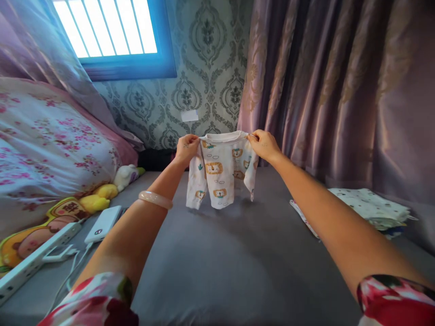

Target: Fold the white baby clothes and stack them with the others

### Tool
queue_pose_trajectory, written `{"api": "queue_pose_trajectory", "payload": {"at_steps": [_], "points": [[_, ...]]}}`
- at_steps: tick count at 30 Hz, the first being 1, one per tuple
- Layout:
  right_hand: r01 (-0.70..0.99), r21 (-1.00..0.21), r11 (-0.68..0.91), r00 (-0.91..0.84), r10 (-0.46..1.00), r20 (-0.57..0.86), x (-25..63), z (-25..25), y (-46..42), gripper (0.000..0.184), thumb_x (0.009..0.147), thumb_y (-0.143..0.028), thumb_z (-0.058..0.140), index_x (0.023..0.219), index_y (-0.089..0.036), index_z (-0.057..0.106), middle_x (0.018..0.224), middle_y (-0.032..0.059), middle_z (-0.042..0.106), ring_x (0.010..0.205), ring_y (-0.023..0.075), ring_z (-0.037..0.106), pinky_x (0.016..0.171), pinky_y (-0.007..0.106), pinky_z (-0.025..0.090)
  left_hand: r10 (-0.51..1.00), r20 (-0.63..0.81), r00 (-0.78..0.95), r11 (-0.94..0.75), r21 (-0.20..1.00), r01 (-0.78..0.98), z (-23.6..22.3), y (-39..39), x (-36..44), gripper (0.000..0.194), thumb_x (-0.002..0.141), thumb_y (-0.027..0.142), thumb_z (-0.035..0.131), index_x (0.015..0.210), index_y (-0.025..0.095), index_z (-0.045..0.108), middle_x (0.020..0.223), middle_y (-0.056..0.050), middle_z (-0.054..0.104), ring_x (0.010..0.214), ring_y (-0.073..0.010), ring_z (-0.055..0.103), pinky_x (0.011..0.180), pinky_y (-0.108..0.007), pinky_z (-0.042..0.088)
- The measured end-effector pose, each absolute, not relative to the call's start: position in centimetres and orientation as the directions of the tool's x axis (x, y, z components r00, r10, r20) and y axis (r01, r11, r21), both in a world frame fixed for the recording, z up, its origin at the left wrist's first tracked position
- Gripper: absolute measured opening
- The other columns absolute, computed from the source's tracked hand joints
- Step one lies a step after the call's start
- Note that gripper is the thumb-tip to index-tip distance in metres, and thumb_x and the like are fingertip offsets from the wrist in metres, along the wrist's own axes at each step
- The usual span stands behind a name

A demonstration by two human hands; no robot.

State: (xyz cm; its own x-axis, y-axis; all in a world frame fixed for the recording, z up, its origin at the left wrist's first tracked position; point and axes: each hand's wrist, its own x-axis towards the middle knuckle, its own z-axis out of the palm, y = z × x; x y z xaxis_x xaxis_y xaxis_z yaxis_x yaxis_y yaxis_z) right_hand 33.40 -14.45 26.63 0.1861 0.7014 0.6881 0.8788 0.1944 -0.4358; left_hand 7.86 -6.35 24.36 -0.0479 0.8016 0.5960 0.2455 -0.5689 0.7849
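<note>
From here I see the person reaching well forward with both arms. The left forearm [137, 235] slants up and inward to the left hand [187, 148]; the right forearm [322, 210] mirrors it behind the right hand [265, 145]. The hands sit about level, apart, backs turned toward the person, each one's fingers pinched together and pointing toward the other.

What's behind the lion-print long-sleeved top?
Above the lion-print long-sleeved top, damask wallpaper shows; gray sheet shows below. A dark item lies toward picture left. Whether it continues behind the top can't be seen; the fabric covers that area.
</note>
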Motion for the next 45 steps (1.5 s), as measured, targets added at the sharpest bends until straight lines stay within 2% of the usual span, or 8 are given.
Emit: {"api": "queue_pose_trajectory", "payload": {"at_steps": [8,14,19,27,33,39,42,45], "points": [[0.713,-0.576,0.4,0.078,0.771,0.632,33.2,27.6,-18.9,0.039,0.082,-0.055,0.059,0.081,-0.017,0.068,0.075,0.0041,0.067,0.071,0.0169,0.057,0.063,0.029,0.045,0.823,0.563,0.068,-0.566,0.805,0.179,26.6,-12.4,3.8,0.021,0.07,0.035,0.066,0.078,0.016,0.069,0.065,-0.001,0.062,0.059,-0.0138,0.055,0.053,-0.025,0.045],[0.679,-0.699,0.223,0.063,0.932,0.358,34.5,28.0,-17.8,0.036,0.076,-0.058,0.069,0.073,-0.021,0.07,0.065,0.0041,0.066,0.058,0.0178,0.059,0.053,0.031,0.046,0.857,0.487,0.166,-0.513,0.785,0.346,27.6,-9.9,2.4,0.024,0.068,0.039,0.068,0.079,0.019,0.072,0.054,-0.001,0.056,0.048,-0.0132,0.05,0.047,-0.025,0.04],[0.834,-0.536,0.131,-0.056,0.986,0.155,35.3,20.0,-12.8,0.026,0.082,-0.043,0.062,0.078,-0.019,0.071,0.074,0.0031,0.071,0.069,0.0173,0.064,0.056,0.025,0.045,0.933,0.192,0.303,-0.331,0.785,0.523,18.2,-3.9,4.4,0.018,0.063,0.036,0.068,0.068,0.02,0.071,0.046,0.001,0.052,0.04,-0.0118,0.043,0.043,-0.026,0.035],[0.993,-0.12,-0.022,0.039,0.99,0.135,33.6,5.7,-10.2,0.036,0.101,-0.034,0.034,0.112,-0.018,0.064,0.12,0.0134,0.063,0.11,0.024,0.058,0.091,0.032,0.04,0.949,0.192,0.249,-0.312,0.486,0.817,3.0,-0.6,7.7,0.02,0.08,0.022,0.053,0.083,0.019,0.073,0.086,-0.01,0.073,0.088,-0.0235,0.065,0.077,-0.031,0.046],[0.995,-0.096,0.028,-0.024,0.999,0.045,34.2,3.8,-8.1,0.038,0.101,-0.032,0.033,0.116,-0.015,0.063,0.123,0.0158,0.06,0.117,0.0266,0.053,0.094,0.035,0.038,0.946,0.109,0.304,-0.324,0.321,0.89,1.7,1.0,8.2,0.023,0.087,0.029,0.051,0.089,0.02,0.072,0.1,-0.013,0.072,0.1,-0.0286,0.063,0.088,-0.042,0.042],[0.984,-0.164,0.073,-0.085,0.994,-0.067,33.9,3.4,-5.6,0.038,0.1,-0.037,0.038,0.12,-0.017,0.063,0.126,0.0149,0.058,0.119,0.0257,0.052,0.095,0.033,0.038,0.938,0.046,0.343,-0.322,0.483,0.814,1.7,2.1,9.8,0.023,0.084,0.034,0.058,0.089,0.017,0.072,0.095,-0.013,0.072,0.094,-0.0272,0.063,0.085,-0.037,0.044],[0.982,-0.173,0.079,-0.088,0.995,-0.045,33.6,2.9,-5.2,0.034,0.099,-0.035,0.043,0.118,-0.014,0.061,0.125,0.0151,0.059,0.117,0.0246,0.054,0.094,0.031,0.038,0.902,0.137,0.409,-0.422,0.473,0.773,0.9,2.1,9.5,0.022,0.086,0.033,0.057,0.093,0.016,0.07,0.096,-0.013,0.07,0.095,-0.0253,0.061,0.086,-0.035,0.044],[0.982,-0.175,0.077,-0.073,0.997,0.031,33.1,2.7,-5.1,0.031,0.1,-0.031,0.039,0.117,-0.013,0.057,0.123,0.0157,0.06,0.115,0.0251,0.054,0.093,0.031,0.038,0.827,0.31,0.47,-0.556,0.318,0.768,0.5,2.0,8.9,0.028,0.092,0.037,0.049,0.097,0.017,0.067,0.101,-0.013,0.067,0.099,-0.0255,0.058,0.091,-0.038,0.041]]}}
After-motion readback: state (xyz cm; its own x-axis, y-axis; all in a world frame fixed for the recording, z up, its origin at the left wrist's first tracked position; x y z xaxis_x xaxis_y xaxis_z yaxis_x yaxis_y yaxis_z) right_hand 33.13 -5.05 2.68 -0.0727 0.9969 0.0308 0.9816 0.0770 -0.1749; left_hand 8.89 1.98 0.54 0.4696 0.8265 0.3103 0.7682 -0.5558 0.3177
